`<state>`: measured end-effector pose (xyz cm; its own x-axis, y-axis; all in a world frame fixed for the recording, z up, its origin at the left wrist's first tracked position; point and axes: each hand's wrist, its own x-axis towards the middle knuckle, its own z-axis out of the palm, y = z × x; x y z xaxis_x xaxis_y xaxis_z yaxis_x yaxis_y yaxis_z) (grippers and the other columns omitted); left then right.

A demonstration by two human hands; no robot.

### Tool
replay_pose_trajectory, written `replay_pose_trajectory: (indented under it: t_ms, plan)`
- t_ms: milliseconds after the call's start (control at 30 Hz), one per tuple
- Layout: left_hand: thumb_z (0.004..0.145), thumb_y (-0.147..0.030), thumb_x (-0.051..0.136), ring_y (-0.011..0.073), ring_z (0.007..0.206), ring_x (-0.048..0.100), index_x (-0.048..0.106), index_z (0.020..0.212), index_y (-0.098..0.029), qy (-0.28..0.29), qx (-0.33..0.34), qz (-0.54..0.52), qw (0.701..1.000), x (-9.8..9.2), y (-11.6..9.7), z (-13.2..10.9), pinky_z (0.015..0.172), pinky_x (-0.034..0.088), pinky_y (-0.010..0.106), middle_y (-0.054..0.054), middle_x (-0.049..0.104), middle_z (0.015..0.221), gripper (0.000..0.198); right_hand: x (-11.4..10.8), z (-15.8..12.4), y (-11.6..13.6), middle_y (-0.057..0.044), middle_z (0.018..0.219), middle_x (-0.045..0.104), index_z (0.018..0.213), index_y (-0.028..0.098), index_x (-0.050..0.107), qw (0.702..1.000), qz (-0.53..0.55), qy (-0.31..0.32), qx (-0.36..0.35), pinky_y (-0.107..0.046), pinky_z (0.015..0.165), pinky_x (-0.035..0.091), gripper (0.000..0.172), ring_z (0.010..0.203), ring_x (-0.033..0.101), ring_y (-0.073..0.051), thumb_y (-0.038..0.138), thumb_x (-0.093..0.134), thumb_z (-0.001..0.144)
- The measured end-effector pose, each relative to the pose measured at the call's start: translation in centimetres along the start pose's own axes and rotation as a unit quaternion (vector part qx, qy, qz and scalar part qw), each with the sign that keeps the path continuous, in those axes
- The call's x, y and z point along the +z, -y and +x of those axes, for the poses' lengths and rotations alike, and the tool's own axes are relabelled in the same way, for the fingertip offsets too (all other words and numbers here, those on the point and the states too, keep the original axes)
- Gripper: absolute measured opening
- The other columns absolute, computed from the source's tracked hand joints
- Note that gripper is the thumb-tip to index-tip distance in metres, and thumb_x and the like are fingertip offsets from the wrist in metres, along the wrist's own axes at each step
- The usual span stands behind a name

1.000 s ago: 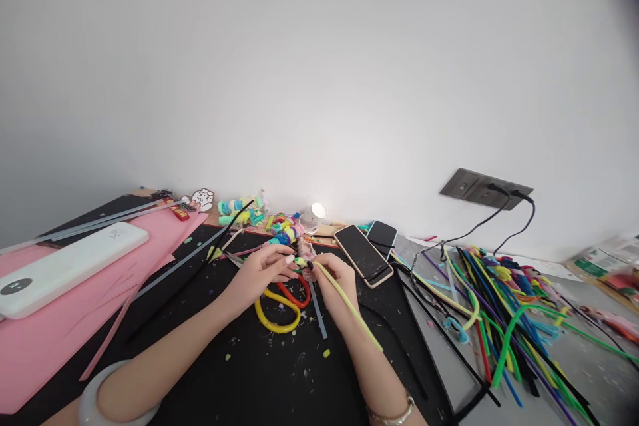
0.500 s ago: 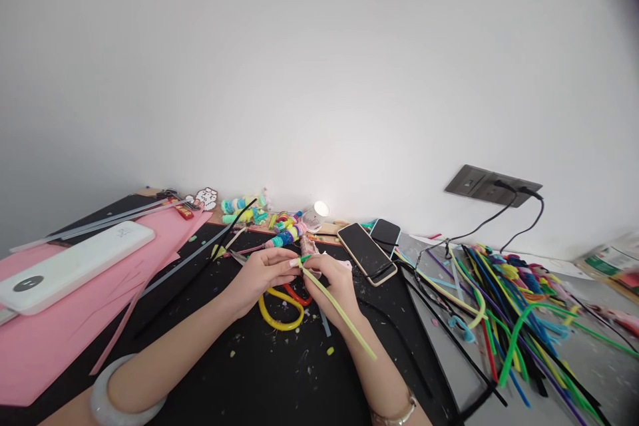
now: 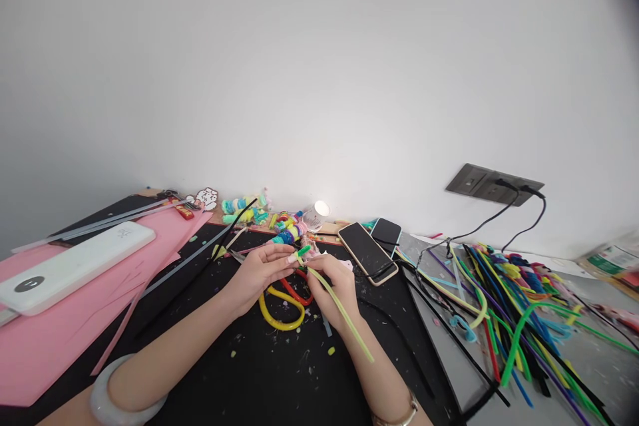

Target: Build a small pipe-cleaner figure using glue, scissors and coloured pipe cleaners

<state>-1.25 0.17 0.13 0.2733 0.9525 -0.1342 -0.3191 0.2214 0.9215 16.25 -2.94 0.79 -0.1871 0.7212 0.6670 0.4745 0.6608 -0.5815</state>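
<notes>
My left hand (image 3: pixel 262 278) is closed, its thumb and fingertips pinching a short green pipe cleaner piece (image 3: pixel 303 251) with pale yellow around its lower part. My right hand (image 3: pixel 335 289) is closed just beside it, fingers pinching a pale yellow pipe cleaner (image 3: pixel 344 313). The yellow one's free end hangs down across the right wrist. Exactly how the two pieces join is hidden by the fingertips. Below the hands lie scissors with a yellow loop (image 3: pixel 282 329) and a red loop; the left hand partly covers them.
Left are pink sheets (image 3: pixel 54 339) under a white power bank (image 3: pixel 80 265). Two phones (image 3: pixel 367 253) and a paper cup (image 3: pixel 316 218) stand toward the wall. Many loose pipe cleaners (image 3: pixel 524 319) spread on the right. Cables run from a wall socket (image 3: pixel 492 185).
The green piece now sticks up further above the fingertips, tilted to the right. The yellow pipe cleaner's free end has shifted slightly left and down. Both hands stay nearly in place.
</notes>
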Motion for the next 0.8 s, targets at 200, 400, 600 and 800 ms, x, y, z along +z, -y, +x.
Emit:
replay_pose_trajectory:
  t_ms: [200,400,600,800]
  plan:
    - [0.067,-0.036,0.08,0.0227,0.091,0.07,0.068,0.087,-0.016,-0.008,0.043,0.042,0.998,0.01,0.03,0.06,0.089,0.053,0.037,0.005,0.075,0.088,0.03,-0.1,-0.18,-0.13,-0.006,0.086,0.068,0.085,0.021,0.064,1.0,-0.004,-0.013,0.015,-0.03,0.074,0.05,0.015,0.081,0.065,-0.019,0.015,0.051,0.085]
    - [0.067,-0.034,0.08,0.0205,0.091,0.069,0.07,0.08,-0.018,-0.002,0.042,0.019,0.999,-0.07,0.14,0.11,0.09,0.053,0.036,0.003,0.075,0.09,0.024,-0.25,-0.19,-0.11,-0.005,0.083,0.067,0.084,0.022,0.063,1.0,-0.011,-0.003,0.022,-0.031,0.072,0.05,0.015,0.077,0.063,-0.019,0.016,0.05,0.086]
    - [0.066,-0.031,0.082,0.0195,0.092,0.068,0.072,0.08,-0.018,0.0,0.02,-0.023,1.0,-0.34,0.3,0.28,0.089,0.053,0.033,0.003,0.074,0.088,0.021,-0.26,-0.14,-0.25,-0.006,0.088,0.069,0.086,0.023,0.065,1.0,-0.019,0.011,0.01,-0.032,0.077,0.051,0.018,0.084,0.065,-0.02,0.015,0.049,0.086]
    - [0.065,-0.03,0.083,0.0168,0.085,0.068,0.073,0.08,-0.017,0.0,0.004,-0.055,0.998,-0.5,0.3,0.38,0.084,0.054,0.029,0.003,0.073,0.081,0.022,-0.33,0.04,-0.1,-0.007,0.089,0.069,0.09,0.023,0.066,0.999,-0.016,0.026,-0.008,-0.032,0.08,0.051,0.019,0.087,0.065,-0.02,0.014,0.049,0.088]
